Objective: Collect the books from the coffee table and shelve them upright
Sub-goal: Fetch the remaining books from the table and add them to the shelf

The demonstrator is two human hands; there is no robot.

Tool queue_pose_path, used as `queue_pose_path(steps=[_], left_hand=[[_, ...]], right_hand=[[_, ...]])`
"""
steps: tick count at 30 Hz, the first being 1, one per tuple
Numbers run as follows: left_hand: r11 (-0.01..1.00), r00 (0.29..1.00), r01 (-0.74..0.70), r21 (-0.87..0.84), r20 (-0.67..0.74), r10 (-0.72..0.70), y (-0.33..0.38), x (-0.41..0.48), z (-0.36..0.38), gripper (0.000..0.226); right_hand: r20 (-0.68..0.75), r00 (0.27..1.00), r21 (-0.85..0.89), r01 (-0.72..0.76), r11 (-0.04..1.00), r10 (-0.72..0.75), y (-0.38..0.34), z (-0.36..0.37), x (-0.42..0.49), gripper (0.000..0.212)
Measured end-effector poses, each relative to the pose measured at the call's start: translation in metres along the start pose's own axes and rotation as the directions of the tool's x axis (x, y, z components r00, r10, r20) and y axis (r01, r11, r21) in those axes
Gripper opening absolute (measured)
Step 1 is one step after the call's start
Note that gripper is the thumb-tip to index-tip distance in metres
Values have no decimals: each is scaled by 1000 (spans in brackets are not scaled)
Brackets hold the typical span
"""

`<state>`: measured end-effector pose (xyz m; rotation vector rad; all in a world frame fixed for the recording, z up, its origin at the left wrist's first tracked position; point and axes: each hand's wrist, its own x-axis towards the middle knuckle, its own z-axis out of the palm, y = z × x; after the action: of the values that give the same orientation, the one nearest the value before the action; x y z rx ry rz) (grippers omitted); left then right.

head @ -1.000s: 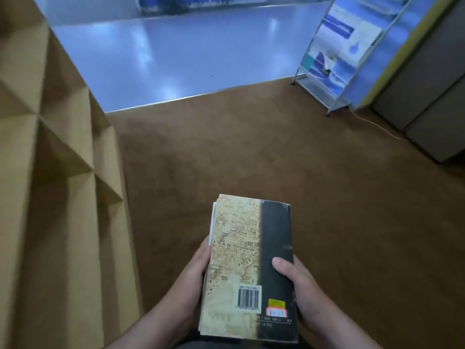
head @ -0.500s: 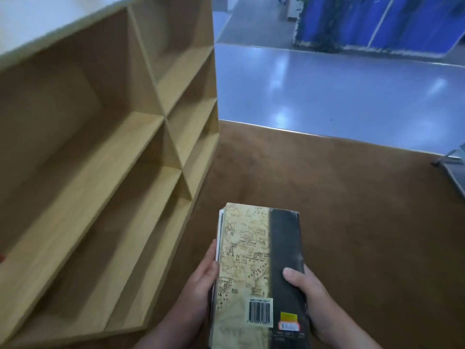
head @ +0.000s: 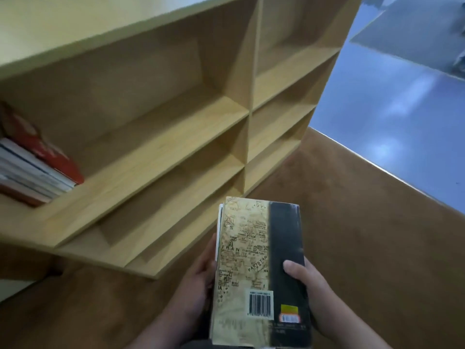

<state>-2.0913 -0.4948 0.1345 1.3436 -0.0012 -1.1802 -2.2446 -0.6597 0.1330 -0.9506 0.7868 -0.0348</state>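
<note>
I carry a stack of books (head: 254, 260) in both hands; the top one has a tan map cover with a black strip and a barcode. My left hand (head: 198, 280) grips the stack's left edge. My right hand (head: 305, 288) grips the right edge, thumb on the black strip. A wooden bookshelf (head: 161, 152) with open compartments stands ahead and to the left. Several books (head: 37, 167), one red, lean in the upper-left compartment.
Brown carpet (head: 364, 248) covers the floor around me. A glossy blue-grey floor (head: 402, 109) begins beyond the carpet edge at the right. The shelf's right-hand compartments (head: 289, 79) hold nothing.
My view has swung left toward the bookshelf, which now fills the upper left; the leaning books came into sight. Both hands keep the same hold on the stack.
</note>
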Motion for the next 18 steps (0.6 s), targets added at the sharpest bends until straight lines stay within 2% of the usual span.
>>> queue_pose_path(steps=[3, 6, 7, 9, 10, 13, 15, 18], left_hand=[[999, 998, -38, -21, -43, 37, 13, 18, -16, 47], [993, 996, -77, -85, -47, 73, 26, 29, -30, 32], [990, 995, -91, -105, -50, 86, 31, 32, -33, 37], [980, 989, -139, -141, -61, 132, 42, 37, -41, 72], [974, 982, -181, -137, -83, 171, 46, 40, -46, 81], [945, 947, -275, -175, -218, 236, 67, 45, -58, 73], [920, 916, -343, -190, -284, 283, 79, 53, -66, 89], [861, 864, -418, -289, -420, 278, 92, 67, -80, 76]], right_hand=[[75, 997, -31, -33, 999, 35, -21, 11, 34, 77], [139, 988, -56, -63, 996, 70, -43, 27, 69, 58], [154, 985, -62, -70, 996, 78, -46, 31, 81, 59], [223, 970, -95, -80, 992, 99, -57, 43, 104, 77], [258, 960, -115, -85, 990, 112, -63, 52, 114, 86], [357, 927, -179, -55, 982, 117, -85, 77, 144, 103], [400, 908, -222, -40, 974, 128, -102, 95, 164, 98], [455, 878, -339, 17, 941, 148, -126, 126, 196, 87]])
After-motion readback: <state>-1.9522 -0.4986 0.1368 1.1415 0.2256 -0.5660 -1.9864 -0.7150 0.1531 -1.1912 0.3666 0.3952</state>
